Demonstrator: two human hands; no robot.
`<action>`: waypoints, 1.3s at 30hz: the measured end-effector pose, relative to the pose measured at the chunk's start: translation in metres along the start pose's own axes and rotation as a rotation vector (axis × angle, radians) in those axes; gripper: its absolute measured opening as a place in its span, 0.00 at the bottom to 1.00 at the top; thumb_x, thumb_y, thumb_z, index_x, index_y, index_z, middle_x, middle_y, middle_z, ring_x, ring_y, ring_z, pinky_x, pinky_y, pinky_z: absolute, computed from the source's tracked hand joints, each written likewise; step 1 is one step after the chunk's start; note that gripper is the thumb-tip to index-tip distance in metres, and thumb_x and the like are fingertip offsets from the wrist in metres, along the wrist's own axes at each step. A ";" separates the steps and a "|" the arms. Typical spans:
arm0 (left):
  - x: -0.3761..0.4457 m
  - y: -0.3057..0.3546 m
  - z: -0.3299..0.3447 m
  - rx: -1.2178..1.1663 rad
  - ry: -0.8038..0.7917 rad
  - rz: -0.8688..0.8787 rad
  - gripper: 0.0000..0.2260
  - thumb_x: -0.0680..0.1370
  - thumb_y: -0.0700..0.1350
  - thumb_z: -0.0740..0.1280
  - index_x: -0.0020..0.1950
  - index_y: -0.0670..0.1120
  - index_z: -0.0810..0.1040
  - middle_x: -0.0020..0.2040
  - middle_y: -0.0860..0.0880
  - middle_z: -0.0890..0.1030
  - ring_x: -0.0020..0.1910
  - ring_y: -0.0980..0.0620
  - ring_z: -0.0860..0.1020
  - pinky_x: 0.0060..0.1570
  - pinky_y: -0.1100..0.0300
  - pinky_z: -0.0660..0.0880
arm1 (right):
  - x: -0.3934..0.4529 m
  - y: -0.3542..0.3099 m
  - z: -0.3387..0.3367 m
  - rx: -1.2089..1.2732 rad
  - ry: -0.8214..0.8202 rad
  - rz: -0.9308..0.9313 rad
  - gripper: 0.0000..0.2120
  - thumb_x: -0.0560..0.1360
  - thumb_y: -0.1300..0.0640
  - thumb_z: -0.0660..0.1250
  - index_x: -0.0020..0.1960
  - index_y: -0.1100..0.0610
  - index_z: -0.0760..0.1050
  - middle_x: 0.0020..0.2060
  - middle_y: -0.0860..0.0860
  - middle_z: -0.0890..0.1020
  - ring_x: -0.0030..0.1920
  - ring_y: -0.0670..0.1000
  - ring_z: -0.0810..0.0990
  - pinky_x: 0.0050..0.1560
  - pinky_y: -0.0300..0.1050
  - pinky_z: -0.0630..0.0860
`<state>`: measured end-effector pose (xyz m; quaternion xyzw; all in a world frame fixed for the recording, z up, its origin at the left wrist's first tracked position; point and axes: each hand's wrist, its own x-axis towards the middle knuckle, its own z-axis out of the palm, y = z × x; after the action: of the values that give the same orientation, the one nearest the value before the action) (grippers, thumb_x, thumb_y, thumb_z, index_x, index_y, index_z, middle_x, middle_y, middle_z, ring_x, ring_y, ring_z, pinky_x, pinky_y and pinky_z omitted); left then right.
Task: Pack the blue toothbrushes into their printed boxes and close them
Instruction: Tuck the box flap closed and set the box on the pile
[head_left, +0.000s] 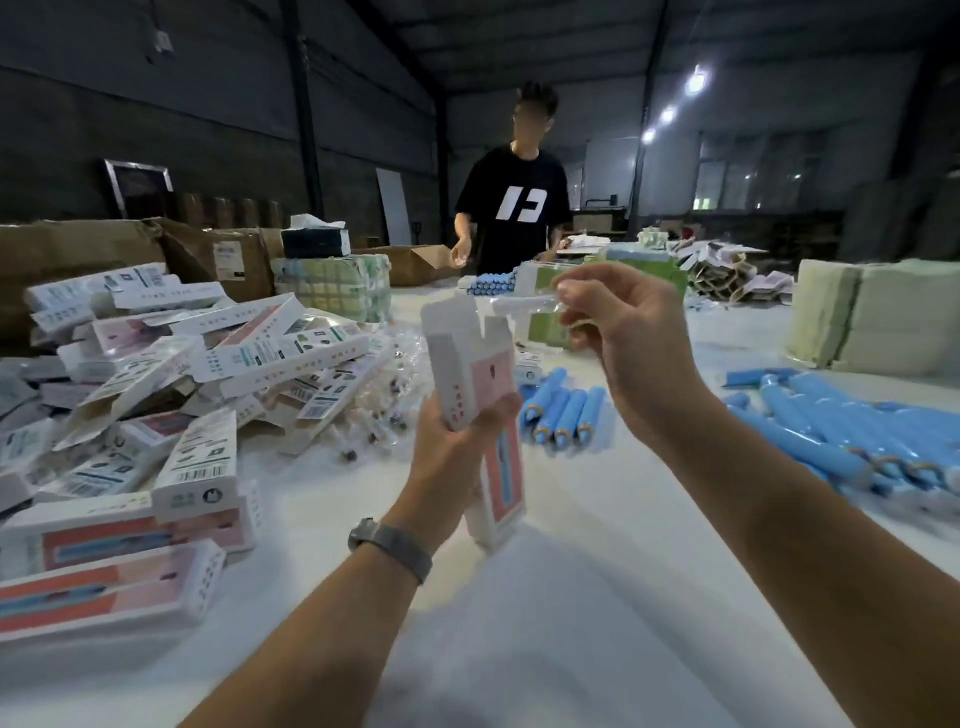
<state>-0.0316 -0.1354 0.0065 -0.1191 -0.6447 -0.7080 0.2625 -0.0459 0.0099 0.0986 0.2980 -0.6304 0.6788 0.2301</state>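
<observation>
A person in a black T-shirt (514, 208) printed with white numerals is seen standing at the far side of the white table (597, 597), with large brown cartons (218, 254) stacked along the far left edge. A dark tissue box (316, 239) is set on top of a wrapped green-and-white bundle (337, 286), and two pale green wrapped stacks (878, 317) are placed at the right edge of the table. Flattened brown cardboard pieces (727, 270) are heaped behind these, and bright ceiling lamps (696, 83) are seen in the dim hall beyond.
</observation>
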 end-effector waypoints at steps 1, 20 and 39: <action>-0.002 0.001 0.003 0.023 -0.013 0.028 0.08 0.66 0.52 0.74 0.43 0.60 0.84 0.36 0.57 0.83 0.36 0.59 0.82 0.37 0.63 0.80 | -0.003 -0.008 -0.003 0.009 0.017 -0.029 0.06 0.70 0.58 0.68 0.39 0.49 0.82 0.31 0.48 0.81 0.32 0.47 0.76 0.32 0.40 0.74; -0.012 0.002 0.017 0.190 -0.082 0.176 0.07 0.69 0.45 0.71 0.46 0.51 0.79 0.34 0.59 0.81 0.32 0.61 0.77 0.33 0.66 0.75 | -0.016 -0.008 -0.020 -0.631 -0.032 -0.445 0.16 0.71 0.61 0.75 0.57 0.54 0.80 0.44 0.48 0.71 0.39 0.45 0.71 0.41 0.33 0.70; -0.008 -0.001 0.015 0.142 -0.055 0.196 0.08 0.68 0.41 0.69 0.44 0.50 0.77 0.33 0.58 0.80 0.33 0.62 0.77 0.34 0.67 0.76 | -0.025 0.015 -0.014 -0.747 -0.184 -0.757 0.08 0.75 0.56 0.67 0.49 0.61 0.80 0.40 0.50 0.83 0.49 0.56 0.77 0.43 0.53 0.76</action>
<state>-0.0281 -0.1187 0.0037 -0.1820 -0.6855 -0.6281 0.3202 -0.0397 0.0237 0.0704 0.4605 -0.6952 0.2490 0.4926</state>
